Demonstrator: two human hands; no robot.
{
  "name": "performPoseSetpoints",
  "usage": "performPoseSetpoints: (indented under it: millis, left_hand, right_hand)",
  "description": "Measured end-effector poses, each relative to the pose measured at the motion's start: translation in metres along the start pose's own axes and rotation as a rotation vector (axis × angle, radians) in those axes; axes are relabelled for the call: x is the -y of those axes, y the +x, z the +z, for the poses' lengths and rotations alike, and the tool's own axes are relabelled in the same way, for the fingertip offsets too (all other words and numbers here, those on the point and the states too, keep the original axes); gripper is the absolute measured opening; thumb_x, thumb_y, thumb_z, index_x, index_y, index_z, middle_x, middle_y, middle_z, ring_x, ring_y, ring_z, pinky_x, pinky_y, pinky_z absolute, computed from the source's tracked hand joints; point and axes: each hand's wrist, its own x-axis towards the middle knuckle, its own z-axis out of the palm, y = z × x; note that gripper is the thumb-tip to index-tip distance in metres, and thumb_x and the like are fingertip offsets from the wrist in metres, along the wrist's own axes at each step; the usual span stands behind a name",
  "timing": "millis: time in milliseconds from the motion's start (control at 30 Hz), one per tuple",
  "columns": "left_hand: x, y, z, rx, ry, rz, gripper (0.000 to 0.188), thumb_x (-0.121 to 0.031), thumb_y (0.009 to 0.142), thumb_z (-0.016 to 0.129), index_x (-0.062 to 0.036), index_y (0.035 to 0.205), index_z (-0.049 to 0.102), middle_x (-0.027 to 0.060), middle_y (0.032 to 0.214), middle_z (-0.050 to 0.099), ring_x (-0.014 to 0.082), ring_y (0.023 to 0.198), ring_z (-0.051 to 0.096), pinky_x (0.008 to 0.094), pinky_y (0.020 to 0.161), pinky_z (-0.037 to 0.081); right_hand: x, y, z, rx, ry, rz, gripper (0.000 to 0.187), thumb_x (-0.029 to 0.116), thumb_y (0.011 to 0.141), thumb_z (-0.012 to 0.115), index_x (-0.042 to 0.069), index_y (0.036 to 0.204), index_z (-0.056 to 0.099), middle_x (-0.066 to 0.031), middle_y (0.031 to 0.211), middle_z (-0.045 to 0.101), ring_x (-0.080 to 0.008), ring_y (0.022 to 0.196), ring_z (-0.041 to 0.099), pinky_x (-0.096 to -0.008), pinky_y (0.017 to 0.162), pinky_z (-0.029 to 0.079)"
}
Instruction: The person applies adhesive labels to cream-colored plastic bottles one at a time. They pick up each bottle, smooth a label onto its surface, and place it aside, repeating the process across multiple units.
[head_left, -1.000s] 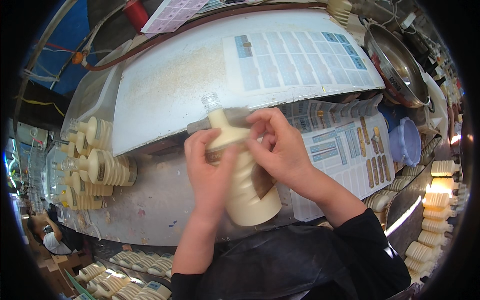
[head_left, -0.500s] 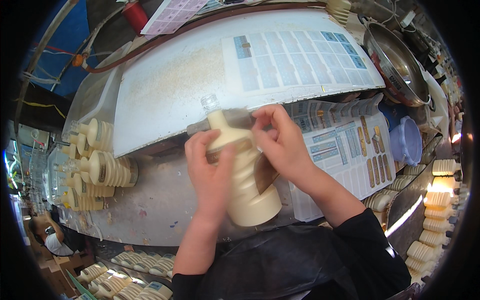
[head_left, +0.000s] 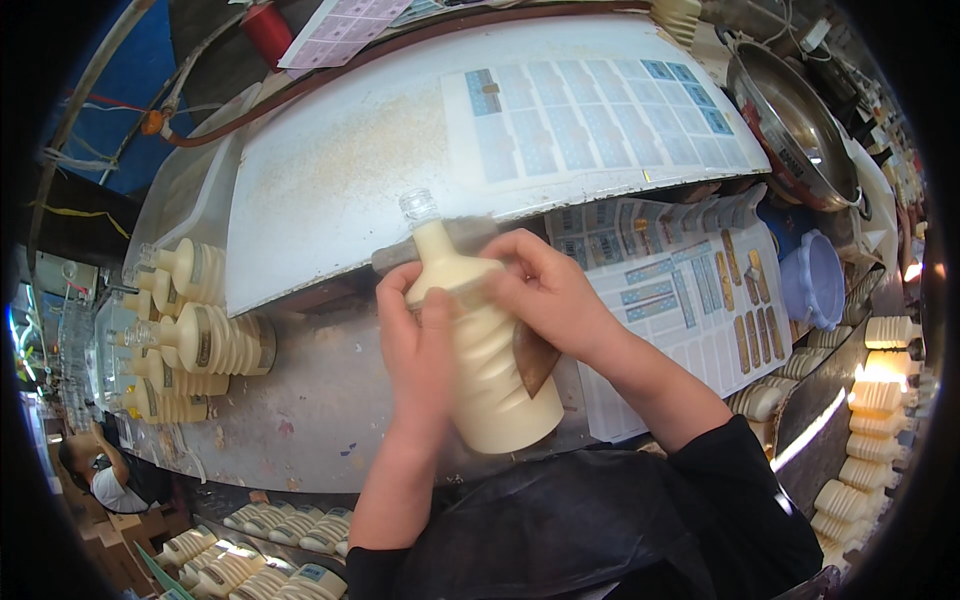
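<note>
Head view: the left hand [head_left: 412,335] is half-curling, holding the shoulder of the cream bottle [head_left: 508,418]; the right hand [head_left: 550,292] is bunching there, any hold unclear. The bottle is pointing its neck toward the far table [head_left: 320,420].

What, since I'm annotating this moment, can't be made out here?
In the head view:
Bottle: far side, hidden by its own body.
Shoulder band: partly covered by the left hand; its print is blurred.
Right hand: fingertips blurred, so its grip is unclear.
Dark roll: middle hidden behind the bottle.
Purple sheet: cut off by the upper edge.
</note>
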Motion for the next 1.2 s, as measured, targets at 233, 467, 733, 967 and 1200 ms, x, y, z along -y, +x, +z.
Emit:
performPoseSetpoints:
  millis: [233, 467, 733, 967, 1200]
  left_hand:
    - [0.005, 0.002, -0.002, 0.017, -0.029, -0.052, 0.042, -0.025, 0.1, 0.061, -0.0009, 0.133, 0.049, 0.0172, 0.12, 0.062, 0.022, 0.106, 0.061, 0.0363, 0.094, 0.05]
    - [-0.001, 0.001, 0.0, 0.026, -0.011, -0.093, 0.048, -0.024, 0.097, 0.066, -0.0014, 0.136, 0.047, 0.0179, 0.125, 0.059, 0.0224, 0.11, 0.059, 0.0369, 0.095, 0.05]
    - [0.001, 0.001, -0.002, 0.045, -0.012, -0.087, 0.051, -0.025, 0.097, 0.067, -0.0014, 0.138, 0.046, 0.018, 0.127, 0.058, 0.023, 0.113, 0.058, 0.0374, 0.096, 0.05]
    - [-0.001, 0.001, -0.006, 0.05, -0.109, -0.147, 0.047, -0.026, 0.098, 0.066, -0.0007, 0.134, 0.051, 0.0149, 0.123, 0.062, 0.0198, 0.109, 0.061, 0.0351, 0.094, 0.051]
    - [0.008, -0.002, -0.007, 0.075, -0.136, -0.097, 0.048, -0.029, 0.099, 0.066, -0.0006, 0.134, 0.051, 0.0141, 0.124, 0.062, 0.0191, 0.11, 0.06, 0.0346, 0.096, 0.05]
  right_hand:
    - [-0.018, 0.006, 0.0, 0.025, 0.364, -0.03, 0.028, 0.02, 0.105, 0.054, 0.003, 0.127, 0.063, -0.0036, 0.109, 0.067, -0.0077, 0.098, 0.061, -0.0259, 0.088, 0.051]
    - [-0.023, 0.009, -0.005, 0.12, 0.459, -0.027, 0.034, 0.018, 0.105, 0.055, 0.001, 0.133, 0.064, -0.0071, 0.121, 0.069, -0.0107, 0.109, 0.063, -0.0279, 0.096, 0.051]
    - [-0.017, 0.005, -0.001, 0.084, 0.312, -0.052, 0.035, 0.015, 0.102, 0.06, 0.001, 0.134, 0.064, -0.0063, 0.119, 0.07, -0.0097, 0.108, 0.064, -0.0269, 0.095, 0.051]
    - [-0.011, 0.006, -0.003, 0.06, 0.264, -0.054, 0.035, 0.014, 0.1, 0.063, 0.0, 0.132, 0.066, -0.0056, 0.114, 0.071, -0.0085, 0.103, 0.064, -0.026, 0.091, 0.052]
    - [-0.009, 0.002, 0.0, 0.039, 0.16, -0.051, 0.036, 0.015, 0.098, 0.066, 0.0, 0.132, 0.065, -0.005, 0.11, 0.072, -0.008, 0.098, 0.064, -0.025, 0.088, 0.052]
